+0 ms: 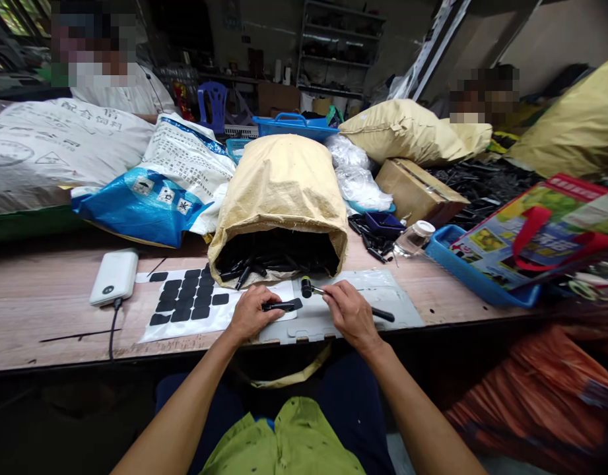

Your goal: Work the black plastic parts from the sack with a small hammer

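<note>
My left hand [251,313] is closed on a small black plastic part [280,305], held low over the work surface. A flat black piece [297,303] shows at the part's right end. In my right hand [350,313] is a small mallet [307,286] with a black and yellow-green head; its dark handle [383,315] sticks out to the right. The mallet head is just above and right of the black part, apart from it. A grey board [403,305] lies beneath both hands. Behind them, a tan woven sack [284,178] opens toward me, with many black parts [264,257] inside.
Black rounded-square pads [187,295] lie on a white sheet at left, beside a white power bank [114,277] with a cable. A blue basket [482,270], a jar [415,239] and a cardboard box [420,188] stand at right. Two other people sit across the bench.
</note>
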The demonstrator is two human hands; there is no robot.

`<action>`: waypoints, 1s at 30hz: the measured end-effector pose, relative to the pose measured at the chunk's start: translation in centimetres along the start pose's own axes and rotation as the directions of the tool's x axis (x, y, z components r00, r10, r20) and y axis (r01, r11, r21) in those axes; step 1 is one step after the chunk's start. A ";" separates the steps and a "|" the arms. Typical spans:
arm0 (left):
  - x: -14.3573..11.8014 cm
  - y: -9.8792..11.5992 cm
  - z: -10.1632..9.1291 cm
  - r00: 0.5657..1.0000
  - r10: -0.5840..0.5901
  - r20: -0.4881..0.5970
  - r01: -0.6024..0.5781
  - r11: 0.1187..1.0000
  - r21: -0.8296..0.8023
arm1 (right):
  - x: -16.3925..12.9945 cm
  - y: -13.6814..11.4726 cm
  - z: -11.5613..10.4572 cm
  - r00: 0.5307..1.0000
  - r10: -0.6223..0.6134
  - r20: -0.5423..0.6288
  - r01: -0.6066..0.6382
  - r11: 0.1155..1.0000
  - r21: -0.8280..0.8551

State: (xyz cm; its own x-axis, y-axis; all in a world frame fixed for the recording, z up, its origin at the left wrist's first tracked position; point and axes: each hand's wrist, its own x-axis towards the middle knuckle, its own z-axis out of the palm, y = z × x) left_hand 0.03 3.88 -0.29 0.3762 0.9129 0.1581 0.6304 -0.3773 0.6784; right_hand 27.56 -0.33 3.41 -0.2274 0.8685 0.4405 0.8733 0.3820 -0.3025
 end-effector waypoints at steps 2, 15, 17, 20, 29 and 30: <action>0.1 0.1 -0.1 1.000 -0.019 0.015 0.019 1.000 -0.005 | -0.2 -2.1 0.1 1.000 0.002 0.009 -0.003 0.998 0.061; 0.2 0.4 0.1 0.998 -0.067 0.004 0.067 0.998 -0.014 | -1.4 -6.2 1.7 0.998 -0.048 0.029 0.048 0.999 0.002; 0.2 0.4 0.1 0.997 -0.077 0.002 0.077 0.997 -0.023 | -1.5 -5.9 1.5 1.000 -0.015 -0.014 0.015 1.000 0.005; 0.2 0.4 0.2 0.997 -0.079 0.004 0.079 0.996 -0.033 | -1.9 -5.4 1.3 0.999 -0.018 -0.047 0.018 1.000 0.005; 0.1 0.5 0.1 0.996 -0.087 0.006 0.088 0.996 -0.026 | -1.4 -0.4 1.3 0.998 -0.019 -0.064 0.022 0.999 0.049; 0.1 0.5 0.1 0.996 -0.087 0.005 0.087 0.996 -0.025 | -1.0 0.5 1.4 0.998 -0.034 -0.055 0.037 0.998 0.045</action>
State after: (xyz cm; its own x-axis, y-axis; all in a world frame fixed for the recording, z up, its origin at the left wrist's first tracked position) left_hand 0.46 3.81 0.00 0.3238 0.9414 0.0950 0.6434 -0.2927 0.7074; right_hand 27.68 -0.60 1.64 -0.2331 0.8363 0.4963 0.8440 0.4275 -0.3240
